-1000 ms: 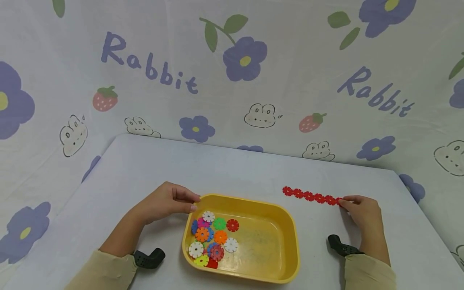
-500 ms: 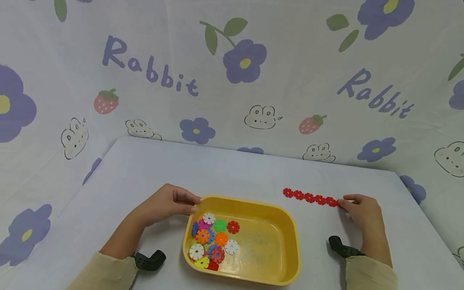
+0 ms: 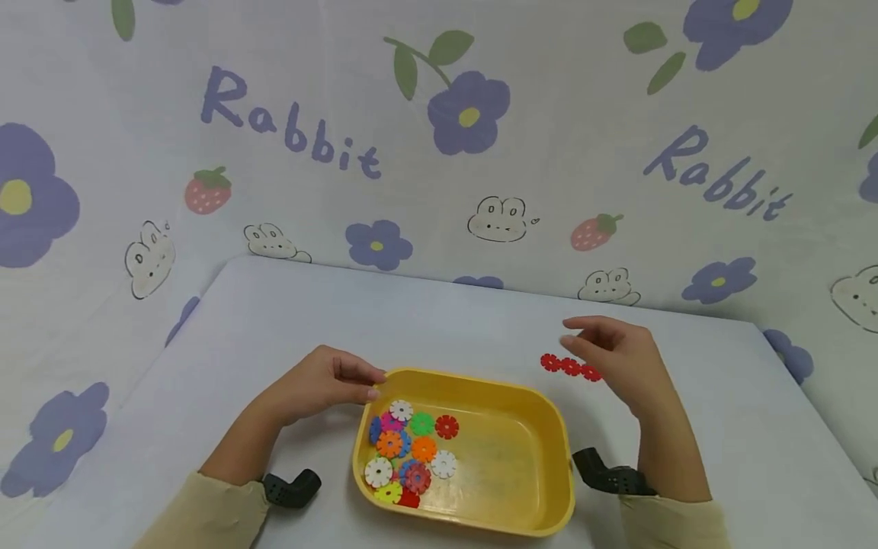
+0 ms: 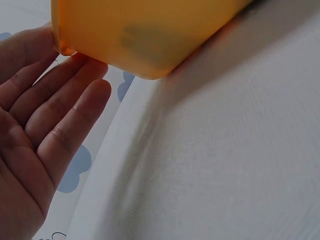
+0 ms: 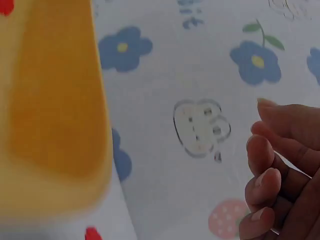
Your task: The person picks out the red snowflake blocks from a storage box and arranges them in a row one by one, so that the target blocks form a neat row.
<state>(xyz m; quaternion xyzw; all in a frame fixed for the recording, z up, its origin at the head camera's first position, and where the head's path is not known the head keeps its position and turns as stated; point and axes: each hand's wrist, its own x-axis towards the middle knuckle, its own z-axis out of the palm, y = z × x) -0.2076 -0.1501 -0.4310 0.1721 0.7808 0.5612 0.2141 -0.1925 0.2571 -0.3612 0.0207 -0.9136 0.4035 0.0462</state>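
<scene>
Thumb and fingertips of my left hand pinch the upper left corner of a yellow plastic tray; the left wrist view has this hand at the tray's rim. Several notched, snowflake-like plastic discs in mixed colours lie at the tray's left side. Beyond the tray, a row of red notched discs lies on the table, its right part hidden behind my right hand. That hand is raised above the row, fingers loosely bent, thumb and forefinger apart, holding nothing. The right wrist view also shows its bare fingertips.
A white-covered table spreads under everything. Behind it hangs a white cloth printed with flowers, rabbits and strawberries. Black camera mounts sit on the left wrist and right wrist, the latter close to the tray's right edge.
My right hand has let go of the right end of the red row and moved left and away from me, above it. My left hand stays on the tray's corner.
</scene>
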